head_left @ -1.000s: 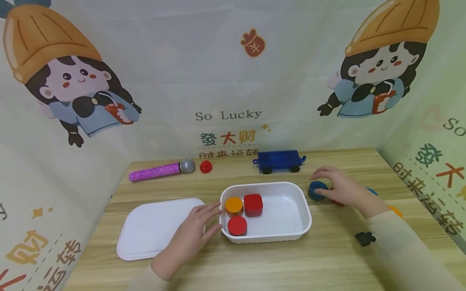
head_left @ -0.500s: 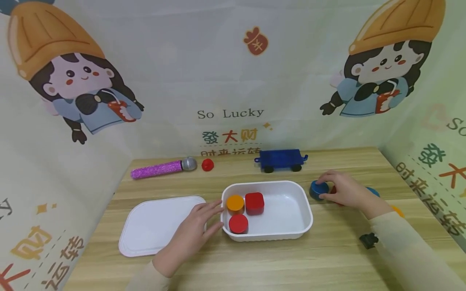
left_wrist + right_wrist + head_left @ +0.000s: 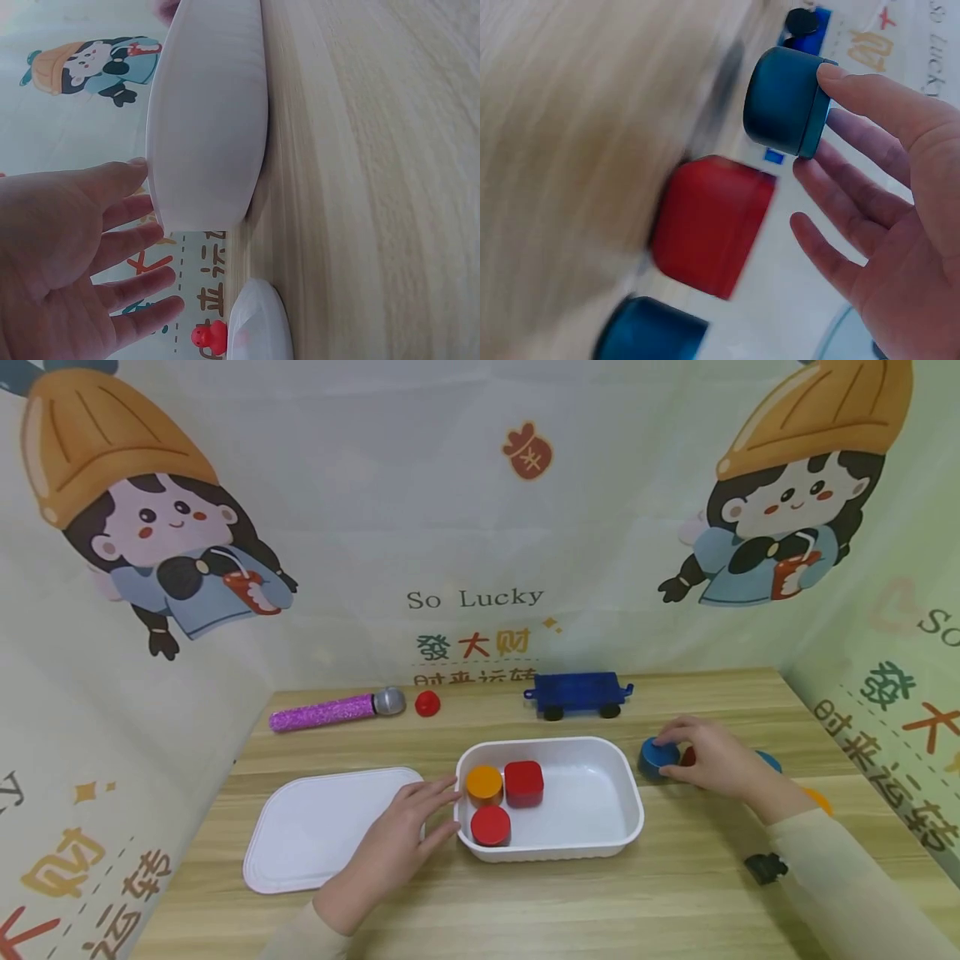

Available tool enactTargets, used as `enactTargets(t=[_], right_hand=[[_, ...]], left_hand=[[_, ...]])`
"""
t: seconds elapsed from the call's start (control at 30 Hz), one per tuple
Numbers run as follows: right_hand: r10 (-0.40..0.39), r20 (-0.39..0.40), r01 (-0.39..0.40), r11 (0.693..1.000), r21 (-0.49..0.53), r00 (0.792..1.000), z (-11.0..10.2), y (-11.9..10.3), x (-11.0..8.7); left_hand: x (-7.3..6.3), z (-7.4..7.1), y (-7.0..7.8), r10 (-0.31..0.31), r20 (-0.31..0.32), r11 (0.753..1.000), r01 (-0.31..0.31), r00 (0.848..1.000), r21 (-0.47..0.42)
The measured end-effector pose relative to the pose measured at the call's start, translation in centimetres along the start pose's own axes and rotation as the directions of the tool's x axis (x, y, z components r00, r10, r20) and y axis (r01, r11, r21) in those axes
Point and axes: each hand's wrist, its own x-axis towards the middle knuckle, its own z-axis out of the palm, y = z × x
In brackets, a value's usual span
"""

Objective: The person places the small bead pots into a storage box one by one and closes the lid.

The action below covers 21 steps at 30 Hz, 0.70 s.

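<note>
My right hand (image 3: 716,760) pinches a round blue block (image 3: 657,759) by its edge between thumb and fingertips, just right of the white box (image 3: 547,853). In the right wrist view, this blue block (image 3: 784,101) stands a little off the table, over its shadow. A red block (image 3: 712,225) and a second blue block (image 3: 652,334) sit close by. My left hand (image 3: 401,835) touches the box's left rim with thumb and fingertips, fingers stretched out, as the left wrist view of the hand (image 3: 67,255) shows. Inside the box are an orange round block (image 3: 484,787), a red squarish block (image 3: 523,783) and a red round block (image 3: 491,825).
A white lid (image 3: 315,843) lies left of the box, partly under my left hand in view. Along the back are a purple glittery microphone (image 3: 330,712), a small red duck (image 3: 210,337) and a blue toy wagon (image 3: 577,693). An orange piece (image 3: 820,800) shows behind the right sleeve.
My right hand's fingers have closed on the round blue block, which has shifted only slightly. The left hand has stayed at the box's rim.
</note>
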Motion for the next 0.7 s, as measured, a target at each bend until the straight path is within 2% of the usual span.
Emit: enactTargets(t=[0.43,0.57,0.7], right_hand=[[0.036,-0.04,-0.037,0.999,-0.025,0.999,-2.9,-4.0,-1.9],[-0.002,-0.064,0.0,0.999,-0.034,0.998,-3.4,-5.7,-2.1],[-0.082,-0.09,0.08,0.996,-0.029,0.993,-3.2,-7.4,-1.8]], left_hand=[[0.0,-0.2,0.3,-0.009,0.015,1.0,0.009,1.0,0.014],[0.0,-0.2,0.3,-0.007,0.015,1.0,0.007,1.0,0.016],[0.1,-0.1,0.2,-0.001,0.007,1.0,0.001,1.0,0.006]])
